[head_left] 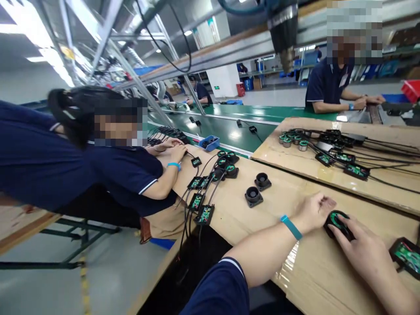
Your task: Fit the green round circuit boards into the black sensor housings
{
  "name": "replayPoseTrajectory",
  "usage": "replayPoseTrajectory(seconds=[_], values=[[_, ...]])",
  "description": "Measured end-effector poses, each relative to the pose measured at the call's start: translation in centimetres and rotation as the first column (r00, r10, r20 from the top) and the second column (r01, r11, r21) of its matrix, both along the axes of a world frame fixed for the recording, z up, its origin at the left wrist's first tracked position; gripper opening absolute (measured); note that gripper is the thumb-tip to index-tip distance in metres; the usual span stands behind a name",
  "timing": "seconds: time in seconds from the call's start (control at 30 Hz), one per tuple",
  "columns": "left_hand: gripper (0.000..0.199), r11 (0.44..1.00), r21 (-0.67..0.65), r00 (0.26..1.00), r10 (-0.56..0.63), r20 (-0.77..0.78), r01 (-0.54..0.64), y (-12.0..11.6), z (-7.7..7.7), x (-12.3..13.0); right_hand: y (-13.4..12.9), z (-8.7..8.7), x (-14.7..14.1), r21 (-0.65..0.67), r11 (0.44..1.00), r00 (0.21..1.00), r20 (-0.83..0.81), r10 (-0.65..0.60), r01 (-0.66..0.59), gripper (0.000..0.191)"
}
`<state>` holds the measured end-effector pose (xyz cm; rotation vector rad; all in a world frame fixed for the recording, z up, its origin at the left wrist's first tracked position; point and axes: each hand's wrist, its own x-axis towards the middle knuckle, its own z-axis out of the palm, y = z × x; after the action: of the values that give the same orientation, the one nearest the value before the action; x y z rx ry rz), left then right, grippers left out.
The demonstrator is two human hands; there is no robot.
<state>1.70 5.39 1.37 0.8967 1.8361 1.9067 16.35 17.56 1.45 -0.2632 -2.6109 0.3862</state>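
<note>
At the lower right, a black round housing [339, 225] with a green ring-shaped circuit board inside rests on the cardboard-covered bench. My right hand [365, 245] grips it, thumb and fingers across its top and side. Just beside its upper left edge is my left hand [315, 211], fingers curled inward; whatever they hold, if anything, is hidden. Two empty black square-based housings, one nearer [253, 196] and one farther [263, 181], stand to the left of my hands. By my right wrist lies a black box with an exposed green circuit board [407, 258], cut off by the frame edge.
Cabled circuit boxes [204, 214] and round housings [230, 169] lie along the left bench. A co-worker [131, 162] sits there, hands on cables. More cabled boxes [356, 169] cover the cardboard ahead. Beyond runs a green conveyor [226, 120]. A power driver [284, 39] hangs overhead.
</note>
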Motion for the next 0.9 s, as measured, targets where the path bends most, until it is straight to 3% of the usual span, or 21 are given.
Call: replayPoseTrajectory(seconds=[0.07, 0.13, 0.23, 0.27, 0.33, 0.4, 0.53, 0.67, 0.77, 0.9], values=[[0.059, 0.984, -0.038, 0.984, -0.174, -0.040, 0.172, 0.4, 0.6, 0.4, 1.6, 1.4, 1.0, -0.045, 0.998, 0.999, 0.033, 0.042, -0.040, 0.057], [0.065, 0.963, -0.093, 0.964, -0.257, -0.060, 0.251, -0.6, 2.1, 0.6, 2.4, 4.0, 1.7, -0.091, 0.996, 0.998, 0.060, 0.022, -0.016, 0.053], [0.084, 0.966, -0.214, 0.968, -0.182, -0.172, 0.143, -3.0, 3.9, -0.4, 2.4, 7.4, 2.5, -0.070, 0.982, 0.972, 0.166, -0.164, 0.178, 0.048], [0.079, 0.959, -0.256, 0.952, -0.187, -0.242, 0.123, -3.5, 4.1, -1.1, 2.3, 7.9, 2.9, -0.049, 0.970, 0.944, 0.248, -0.218, 0.236, 0.047], [0.057, 0.932, -0.334, 0.900, -0.258, -0.351, 0.137, -3.7, 3.8, -2.5, 1.9, 8.0, 4.2, -0.047, 0.962, 0.894, 0.385, -0.232, 0.270, 0.051], [0.051, 0.916, -0.379, 0.876, -0.284, -0.391, 0.127, -3.5, 3.3, -3.3, 0.4, 7.8, 5.9, -0.058, 0.963, 0.882, 0.419, -0.217, 0.265, 0.058], [0.062, 0.901, -0.431, 0.907, -0.223, -0.357, 0.052, -3.7, 2.8, -3.2, -5.2, 7.7, 9.3, -0.063, 0.978, 0.901, 0.403, -0.159, 0.200, 0.071], [0.062, 0.905, -0.424, 0.887, -0.179, -0.427, -0.022, -3.8, 2.7, -2.6, -9.8, 7.7, 11.4, -0.108, 0.984, 0.876, 0.477, -0.074, 0.142, 0.066], [0.063, 0.903, -0.423, 0.876, -0.149, -0.458, -0.068, -3.7, 2.7, -1.8, -11.2, 7.8, 12.6, -0.146, 0.983, 0.835, 0.550, -0.014, 0.113, 0.067], [0.065, 0.886, -0.449, 0.880, -0.118, -0.460, -0.116, -3.1, 2.6, -0.8, -10.8, 9.4, 15.3, -0.330, 0.943, 0.819, 0.554, 0.149, 0.051, 0.066]])
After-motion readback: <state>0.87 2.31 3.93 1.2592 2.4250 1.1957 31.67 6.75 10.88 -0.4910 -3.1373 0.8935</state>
